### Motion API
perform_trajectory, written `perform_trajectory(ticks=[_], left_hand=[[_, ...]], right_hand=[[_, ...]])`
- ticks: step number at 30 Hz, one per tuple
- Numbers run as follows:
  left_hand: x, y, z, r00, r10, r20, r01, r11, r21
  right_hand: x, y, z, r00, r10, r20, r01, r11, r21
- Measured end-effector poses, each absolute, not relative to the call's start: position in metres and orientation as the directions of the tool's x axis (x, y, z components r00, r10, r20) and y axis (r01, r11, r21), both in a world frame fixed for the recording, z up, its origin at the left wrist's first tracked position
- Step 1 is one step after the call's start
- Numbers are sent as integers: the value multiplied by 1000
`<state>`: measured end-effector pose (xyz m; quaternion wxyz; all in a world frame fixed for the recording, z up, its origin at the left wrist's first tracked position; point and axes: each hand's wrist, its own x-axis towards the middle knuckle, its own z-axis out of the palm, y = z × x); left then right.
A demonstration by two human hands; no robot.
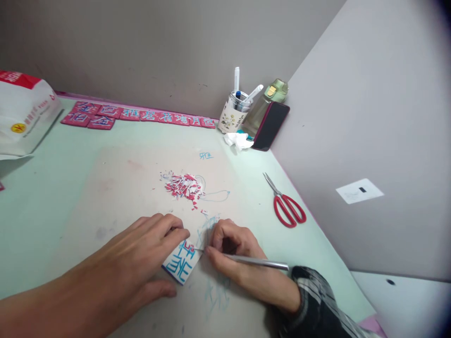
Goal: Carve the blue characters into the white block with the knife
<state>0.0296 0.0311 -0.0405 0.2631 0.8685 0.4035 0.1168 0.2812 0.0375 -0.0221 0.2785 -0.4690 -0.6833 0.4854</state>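
A small white square tile [179,264] with blue painted strokes and a bit of red near its top corner lies tilted on the beige board [123,188]. My left hand [148,253] steadies it, fingers at its upper left edge and thumb by the lower left. Pinched in my right hand [239,253] is a slim silver craft knife [260,261], its tip touching the tile's upper right edge. Just beyond the hands is a heap of red and white shavings [185,186].
Red-handled scissors [287,206] lie at the right. A pen jar [232,115], green bottle [259,110], phone [271,126] and crumpled tissue [238,140] stand at the back corner. Red character tiles [148,116] line the back edge. A white bag [30,117] sits left.
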Motion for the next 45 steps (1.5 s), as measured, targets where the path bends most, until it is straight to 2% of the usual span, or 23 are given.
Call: perform_trajectory(ticks=[6,11,16,22,31,45], left_hand=[[47,25,-41,576,815,-57,721,-474,505],[45,22,-46,601,799,23,686,-530,499],[45,23,-47,616,787,32,695,-562,449],[52,25,-35,598,800,-50,746,-534,398],[46,24,-42,630,776,9,704,-577,414],[47,24,-40,609,792,-45,712,-521,471]], right_hand=[[282,37,-25,-403,913,-64,378,102,-920],[282,37,-26,-419,908,-28,399,156,-904],[283,39,-26,-471,882,-13,431,217,-876],[283,42,-20,-529,849,-6,460,281,-842],[283,42,-15,-541,840,-24,471,279,-837],[279,34,-17,-435,899,-47,507,201,-838]])
